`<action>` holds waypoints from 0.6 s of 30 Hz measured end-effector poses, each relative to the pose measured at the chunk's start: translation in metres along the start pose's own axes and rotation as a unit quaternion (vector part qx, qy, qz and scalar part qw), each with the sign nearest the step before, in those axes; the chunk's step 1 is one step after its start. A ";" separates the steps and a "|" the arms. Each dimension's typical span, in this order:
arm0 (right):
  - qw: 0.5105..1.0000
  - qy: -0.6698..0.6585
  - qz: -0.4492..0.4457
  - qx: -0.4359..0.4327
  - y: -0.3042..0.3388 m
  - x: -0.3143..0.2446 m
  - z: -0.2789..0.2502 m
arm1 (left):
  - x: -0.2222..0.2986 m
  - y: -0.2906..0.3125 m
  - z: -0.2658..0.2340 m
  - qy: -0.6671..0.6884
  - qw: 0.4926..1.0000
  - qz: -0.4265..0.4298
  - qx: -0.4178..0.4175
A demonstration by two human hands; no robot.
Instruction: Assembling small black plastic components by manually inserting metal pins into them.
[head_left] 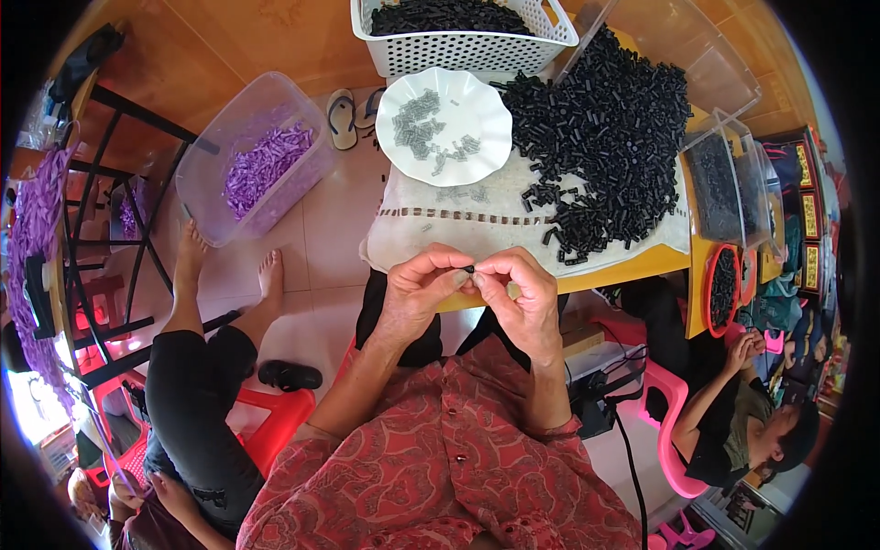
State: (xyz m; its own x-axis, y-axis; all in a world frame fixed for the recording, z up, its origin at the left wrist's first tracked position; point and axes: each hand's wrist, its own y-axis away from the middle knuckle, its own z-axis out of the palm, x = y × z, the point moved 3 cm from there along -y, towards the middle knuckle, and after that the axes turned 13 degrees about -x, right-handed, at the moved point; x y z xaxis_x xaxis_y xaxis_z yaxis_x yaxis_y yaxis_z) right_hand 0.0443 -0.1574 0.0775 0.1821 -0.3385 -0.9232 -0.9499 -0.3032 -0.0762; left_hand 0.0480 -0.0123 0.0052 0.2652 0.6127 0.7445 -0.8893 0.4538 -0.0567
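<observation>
My left hand and my right hand meet just off the table's near edge, fingertips pinched together. Between them is a small black cylindrical piece, mostly covered by the fingers. Beyond my hands, a white scalloped plate holds small clear plastic pieces. A few more clear pieces lie on the pale cloth in front of it. To the plate's right spreads a large heap of short black tubular pieces.
A white perforated basket of black pieces stands at the back. Clear boxes and a red-rimmed basket sit at right. On the left floor is a clear tub with purple pieces. Other people sit at left and right.
</observation>
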 end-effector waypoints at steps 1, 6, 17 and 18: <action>1.000 0.008 0.005 -0.012 0.000 -0.001 -0.001 | 0.001 0.000 0.000 -0.017 1.000 -0.002 -0.014; 0.997 -0.033 0.058 -0.035 0.003 -0.001 -0.007 | 0.004 0.000 0.001 -0.114 0.993 -0.011 -0.036; 0.938 -0.263 0.213 -0.068 0.014 0.018 -0.007 | 0.013 -0.001 0.009 -0.176 0.980 -0.020 -0.089; 0.939 -0.262 0.214 -0.066 0.014 0.018 -0.008 | 0.012 -0.001 0.009 -0.162 0.983 -0.016 -0.089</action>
State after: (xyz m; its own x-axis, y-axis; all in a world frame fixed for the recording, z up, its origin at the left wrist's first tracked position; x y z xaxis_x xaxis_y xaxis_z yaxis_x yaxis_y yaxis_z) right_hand 0.0366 -0.1743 0.0628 -0.3911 0.0194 -0.9202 -0.8618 -0.3587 0.3587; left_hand 0.0487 -0.0109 0.0201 0.1333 0.3710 0.9190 -0.7959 0.5926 -0.1239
